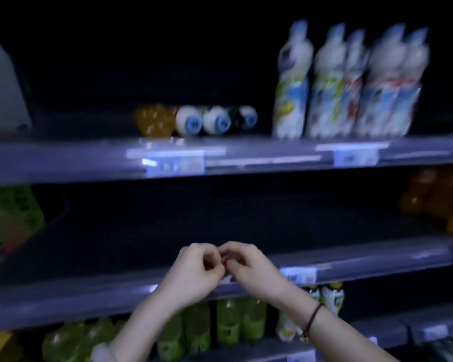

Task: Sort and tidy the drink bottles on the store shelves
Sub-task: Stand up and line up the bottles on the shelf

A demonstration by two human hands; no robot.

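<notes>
My left hand [198, 273] and my right hand [249, 265] meet fingertip to fingertip over the front edge of the middle shelf [377, 265], fingers curled. A tiny red speck [225, 262] shows where they touch, too blurred to identify. Neither hand holds a bottle. On the top shelf [259, 159], several tall white bottles with blue caps [351, 84] stand at the right. Three white bottles [215, 120] and an orange one [154, 120] lie on their sides at the middle. Green bottles [228, 320] stand on the lower shelf beneath my hands.
Orange bottles [439, 199] stand at the right end of the middle shelf, whose interior is dark. A green package [11, 218] sits at its left end. White bottles with yellow caps [330, 296] stand right of the green ones. Price tags [175, 160] line the shelf edges.
</notes>
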